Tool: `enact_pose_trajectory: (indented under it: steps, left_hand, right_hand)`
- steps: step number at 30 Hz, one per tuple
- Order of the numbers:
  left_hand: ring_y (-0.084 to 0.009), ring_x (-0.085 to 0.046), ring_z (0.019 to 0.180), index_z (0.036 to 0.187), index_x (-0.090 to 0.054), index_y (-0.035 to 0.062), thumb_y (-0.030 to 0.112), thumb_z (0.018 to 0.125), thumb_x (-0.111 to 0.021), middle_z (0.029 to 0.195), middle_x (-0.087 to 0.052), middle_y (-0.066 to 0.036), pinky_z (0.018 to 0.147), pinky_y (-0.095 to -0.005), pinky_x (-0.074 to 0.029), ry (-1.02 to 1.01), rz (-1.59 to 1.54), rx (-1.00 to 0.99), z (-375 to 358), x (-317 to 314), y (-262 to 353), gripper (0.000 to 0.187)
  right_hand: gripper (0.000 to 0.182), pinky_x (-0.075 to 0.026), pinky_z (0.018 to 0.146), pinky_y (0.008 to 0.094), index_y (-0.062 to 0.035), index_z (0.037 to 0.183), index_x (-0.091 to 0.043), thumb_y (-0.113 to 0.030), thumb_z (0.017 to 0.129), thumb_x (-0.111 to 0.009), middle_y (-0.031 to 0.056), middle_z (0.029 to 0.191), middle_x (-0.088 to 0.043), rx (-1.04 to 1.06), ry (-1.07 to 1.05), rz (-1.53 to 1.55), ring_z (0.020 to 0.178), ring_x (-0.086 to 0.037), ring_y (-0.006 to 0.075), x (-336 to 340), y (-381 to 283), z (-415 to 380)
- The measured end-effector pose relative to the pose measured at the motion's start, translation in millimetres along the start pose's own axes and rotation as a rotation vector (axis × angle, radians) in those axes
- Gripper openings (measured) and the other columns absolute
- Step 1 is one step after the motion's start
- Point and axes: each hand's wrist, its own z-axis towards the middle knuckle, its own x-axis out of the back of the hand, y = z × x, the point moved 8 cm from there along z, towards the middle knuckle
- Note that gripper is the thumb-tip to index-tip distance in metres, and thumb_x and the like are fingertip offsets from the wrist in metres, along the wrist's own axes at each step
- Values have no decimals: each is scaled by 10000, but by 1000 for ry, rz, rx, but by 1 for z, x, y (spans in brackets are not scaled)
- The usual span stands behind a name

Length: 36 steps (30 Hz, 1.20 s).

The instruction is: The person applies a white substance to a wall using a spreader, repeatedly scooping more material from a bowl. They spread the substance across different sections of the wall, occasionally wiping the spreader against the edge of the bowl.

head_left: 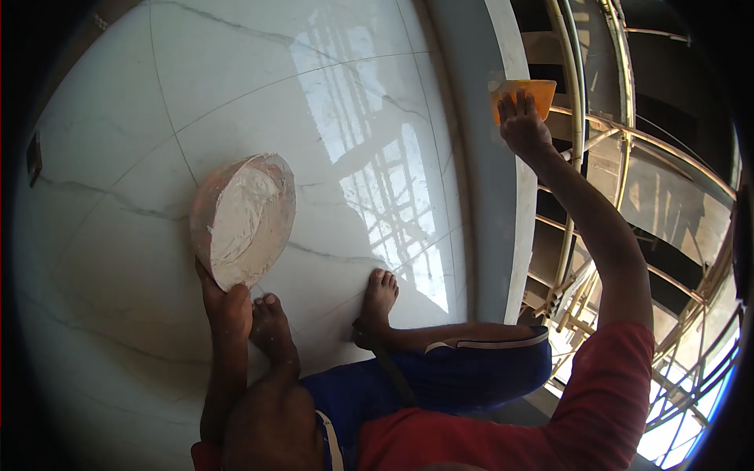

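Observation:
A round plastic bowl [203, 206], tilted, holds thick off-white paste [243, 208] smeared up its inner wall. My left hand [227, 310] grips the bowl's near rim, thumb over the edge. Out to the far right, my right hand [524, 125] has its fingers spread over an orange flat plastic spreader [540, 93]. The spreader lies against the pale edge of a grey ledge [481, 180]. A whitish patch shows at the spreader's left corner. What is under the blade is hidden.
Glossy marbled floor tiles [118, 259] spread beneath my bare feet [381, 298]. Beyond the ledge, bamboo scaffolding poles [573, 141] stand outside over a drop. A small dark object [34, 158] lies at the far left of the floor.

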Motion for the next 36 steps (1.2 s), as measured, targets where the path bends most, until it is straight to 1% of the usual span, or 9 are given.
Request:
enact_pose_trajectory:
  steps: [6, 9, 13, 16, 20, 22, 25, 33, 36]
  left_hand:
    - [-334, -346, 1372, 1472, -201, 39, -74, 644, -467, 1435, -349, -180, 1133, -492, -287, 41, 4, -21, -2, 5, -4, 877]
    - [-334, -351, 1368, 1468, -209, 38, -77, 644, -466, 1433, -353, -181, 1131, -489, -290, 42, -6, -14, -1, 4, -3, 870]
    - [-334, -350, 1368, 1467, -210, 39, -81, 643, -461, 1435, -349, -181, 1130, -488, -290, 35, -7, 5, 1, 0, 0, 870]
    - [-332, -346, 1371, 1467, -209, 38, -74, 646, -468, 1439, -345, -180, 1132, -489, -284, 31, -7, -7, -2, 3, -2, 869]
    - [-335, -340, 1375, 1466, -210, 31, -62, 649, -482, 1441, -344, -181, 1136, -490, -275, 34, -14, -17, -1, 2, -2, 865]
    - [-336, -339, 1375, 1465, -211, 29, -59, 649, -485, 1441, -344, -181, 1138, -489, -272, 40, -20, -7, 0, 1, -3, 865]
    - [-338, -337, 1376, 1469, -202, 28, -65, 644, -476, 1441, -343, -183, 1140, -486, -269, 34, -1, 8, 1, 2, -2, 875]
    - [-333, -346, 1372, 1476, -195, 31, -73, 642, -476, 1442, -347, -181, 1136, -496, -275, 39, -8, -22, -4, 3, 1, 886]
    - [-333, -347, 1371, 1477, -197, 33, -79, 644, -476, 1447, -345, -181, 1132, -499, -279, 30, -37, -10, -3, 4, -4, 885]
  right_hand:
    - [367, -477, 861, 392, 0, 1104, -673, -237, 826, -639, 104, 1036, -666, 29, -126, 229, 996, -636, 280, 8, -5, -13]
    - [327, -483, 834, 376, -8, 1069, -682, -223, 826, -636, 96, 978, -671, -34, 55, 299, 946, -643, 247, 14, 21, 12]
    - [287, -481, 795, 362, -38, 1055, -693, -210, 834, -630, 91, 951, -678, -39, -37, 194, 929, -645, 235, -2, 17, 27]
    - [249, -480, 785, 348, -58, 1023, -707, -215, 851, -622, 102, 985, -687, 136, -239, 258, 944, -650, 233, 1, -9, 12]
    - [273, -482, 794, 358, -53, 1060, -694, -221, 860, -617, 104, 1015, -687, 119, -407, 432, 969, -653, 244, 6, -5, 4]
    - [316, -479, 822, 371, -44, 1108, -674, -229, 857, -620, 112, 1035, -679, 15, -110, 385, 999, -649, 262, 15, 12, 16]
    - [364, -471, 853, 379, -35, 1161, -648, -235, 858, -617, 133, 1079, -671, 28, 12, 227, 1034, -640, 284, 13, 11, 32]
    - [333, -461, 847, 428, -2, 1084, -702, -221, 857, -596, 163, 1121, -664, 88, -194, 104, 1036, -627, 361, 4, -22, 4]
    - [326, -486, 846, 390, -28, 1102, -666, -203, 830, -625, 102, 1019, -659, -17, -106, 187, 997, -629, 278, 7, -3, 22]
